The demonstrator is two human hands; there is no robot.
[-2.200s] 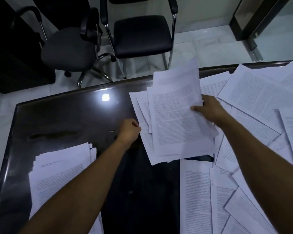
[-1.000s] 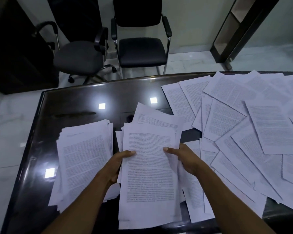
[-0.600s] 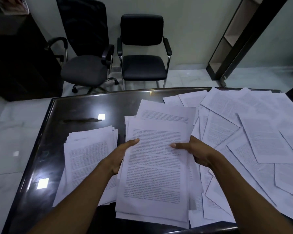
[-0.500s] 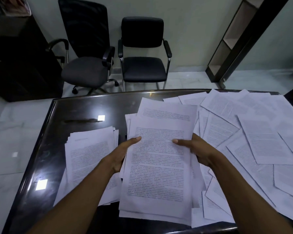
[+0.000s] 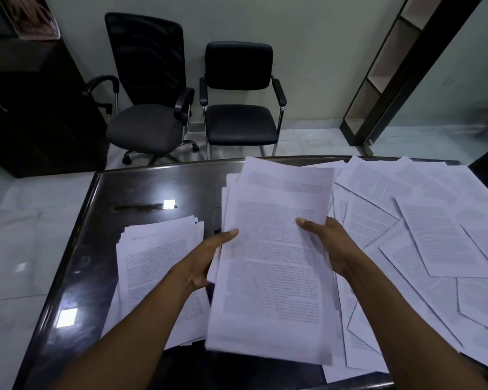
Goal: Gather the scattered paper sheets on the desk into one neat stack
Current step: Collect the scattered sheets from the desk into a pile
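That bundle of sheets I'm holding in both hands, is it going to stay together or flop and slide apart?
The bundle will probably slide apart: its sheets are already fanned and misaligned at the top. It looks floppy too, gripped only at the sides by the left hand and right hand. Likely light.

The held sheaf of sheets (image 5: 273, 266) is white with a faint lilac cast, banded with grey blocks of fine print. The stack (image 5: 155, 266) at 9 o'clock and the scattered sheets (image 5: 434, 237) at 3 o'clock are the same white with grey print. The bench (image 5: 141, 192) is glossy black with bright white square glints. Both chairs (image 5: 237, 108) at 12 o'clock are black.
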